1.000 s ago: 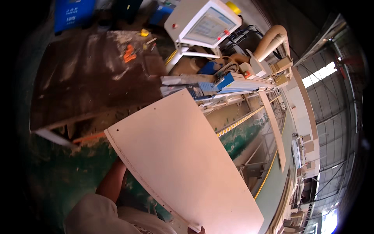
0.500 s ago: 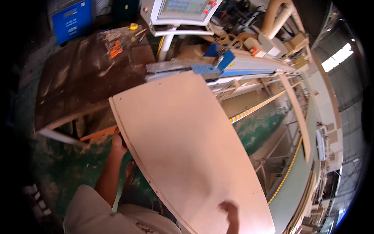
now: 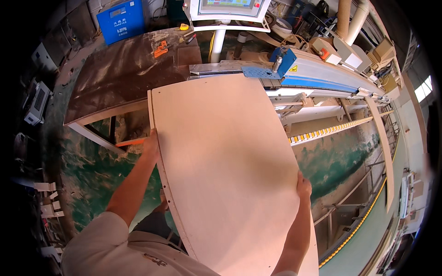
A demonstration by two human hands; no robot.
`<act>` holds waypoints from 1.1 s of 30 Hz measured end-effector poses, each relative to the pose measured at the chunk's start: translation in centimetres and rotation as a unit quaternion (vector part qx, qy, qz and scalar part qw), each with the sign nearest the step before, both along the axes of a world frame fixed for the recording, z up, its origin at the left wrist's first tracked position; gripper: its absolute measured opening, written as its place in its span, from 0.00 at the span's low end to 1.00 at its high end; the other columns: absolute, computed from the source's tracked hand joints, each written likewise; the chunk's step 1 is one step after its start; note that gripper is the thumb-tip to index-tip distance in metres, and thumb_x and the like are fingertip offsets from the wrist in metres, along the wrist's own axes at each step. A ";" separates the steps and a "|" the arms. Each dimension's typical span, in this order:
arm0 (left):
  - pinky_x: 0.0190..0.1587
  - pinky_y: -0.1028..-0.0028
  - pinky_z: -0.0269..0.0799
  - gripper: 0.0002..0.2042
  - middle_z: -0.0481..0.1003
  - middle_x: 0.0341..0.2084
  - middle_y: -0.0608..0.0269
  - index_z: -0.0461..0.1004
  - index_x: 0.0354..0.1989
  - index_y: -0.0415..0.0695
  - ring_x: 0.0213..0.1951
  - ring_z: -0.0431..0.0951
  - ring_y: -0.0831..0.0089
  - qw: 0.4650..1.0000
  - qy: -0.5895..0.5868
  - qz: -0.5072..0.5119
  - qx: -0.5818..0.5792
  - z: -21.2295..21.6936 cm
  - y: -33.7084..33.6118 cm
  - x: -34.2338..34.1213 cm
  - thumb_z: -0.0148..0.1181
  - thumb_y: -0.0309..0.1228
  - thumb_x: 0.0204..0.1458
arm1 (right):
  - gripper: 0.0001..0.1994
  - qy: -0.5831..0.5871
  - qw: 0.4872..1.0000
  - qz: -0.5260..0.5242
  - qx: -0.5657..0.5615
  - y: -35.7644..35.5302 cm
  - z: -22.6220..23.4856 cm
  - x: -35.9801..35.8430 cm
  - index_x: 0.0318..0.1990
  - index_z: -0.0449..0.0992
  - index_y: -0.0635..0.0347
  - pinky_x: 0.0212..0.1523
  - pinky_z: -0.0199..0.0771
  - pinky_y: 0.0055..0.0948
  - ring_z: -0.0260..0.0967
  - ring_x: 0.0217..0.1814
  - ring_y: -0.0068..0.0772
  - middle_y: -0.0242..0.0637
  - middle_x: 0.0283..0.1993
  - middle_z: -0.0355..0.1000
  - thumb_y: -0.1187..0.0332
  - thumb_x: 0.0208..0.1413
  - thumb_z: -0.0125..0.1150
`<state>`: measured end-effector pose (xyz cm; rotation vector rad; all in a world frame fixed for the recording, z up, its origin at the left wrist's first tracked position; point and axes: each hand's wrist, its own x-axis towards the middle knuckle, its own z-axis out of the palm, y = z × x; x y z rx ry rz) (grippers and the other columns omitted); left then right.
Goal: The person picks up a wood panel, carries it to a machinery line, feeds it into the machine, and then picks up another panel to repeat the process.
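A large pale wooden panel (image 3: pixel 221 152) with small drilled holes and a groove along its left side stretches away from my body. My left hand (image 3: pixel 151 141) grips its left edge, with the fingers partly hidden behind the board. On the opposite edge, my right hand (image 3: pixel 303 186) is closed around the rim, thumb side up. The panel's far end reaches the perforated blue plate (image 3: pixel 260 72) of a long machine (image 3: pixel 317 83) and the near corner of a brown table.
The brown-topped table (image 3: pixel 119 73) carries an orange tool (image 3: pixel 161 48) and a yellow tape measure (image 3: pixel 184 26). A control screen (image 3: pixel 230 9) stands behind on a white post (image 3: pixel 218 46). Right of the panel run a yellow-and-white roller rail (image 3: pixel 331 129) and a long wooden strip (image 3: pixel 383 152).
My right hand has gone from above the panel's near surface to its right edge and taken hold. The left hand keeps its grip on the left edge. The whole view has shifted.
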<state>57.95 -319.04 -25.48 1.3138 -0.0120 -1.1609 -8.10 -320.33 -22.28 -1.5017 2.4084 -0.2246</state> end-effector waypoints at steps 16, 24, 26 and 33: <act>0.34 0.58 0.72 0.28 0.77 0.26 0.46 0.76 0.36 0.32 0.29 0.78 0.53 0.968 -0.231 0.017 0.099 -9.8 -4.1 -0.4 0.47 0.51 0.67 | 0.27 0.308 0.924 -0.207 -0.091 0.9 -1.3 9.4 0.64 0.69 0.47 0.66 0.55 0.59 0.59 0.69 0.50 0.47 0.71 0.59 0.43 0.65 0.47; 0.37 0.53 0.71 0.28 0.77 0.27 0.40 0.74 0.32 0.32 0.32 0.78 0.44 0.953 -0.280 0.012 0.115 -3.1 -4.0 -0.2 0.46 0.50 0.68 | 0.27 0.175 0.958 -0.225 0.042 0.2 -1.7 16.4 0.71 0.56 0.45 0.67 0.58 0.60 0.48 0.77 0.49 0.40 0.75 0.51 0.47 0.69 0.39; 0.38 0.53 0.71 0.28 0.77 0.28 0.39 0.74 0.33 0.32 0.34 0.78 0.43 0.955 -0.274 0.000 0.110 -3.8 -4.1 -0.3 0.46 0.50 0.68 | 0.28 0.199 0.960 -0.182 0.075 0.7 -1.3 15.0 0.71 0.56 0.45 0.65 0.60 0.60 0.48 0.76 0.52 0.41 0.75 0.51 0.47 0.68 0.41; 0.41 0.56 0.72 0.26 0.78 0.33 0.41 0.73 0.39 0.32 0.37 0.78 0.46 0.944 -0.313 -0.036 0.093 -5.4 -3.5 -0.3 0.44 0.48 0.68 | 0.26 0.154 0.981 -0.115 0.024 0.4 -0.1 13.0 0.67 0.66 0.42 0.66 0.59 0.58 0.53 0.71 0.57 0.51 0.69 0.59 0.45 0.66 0.45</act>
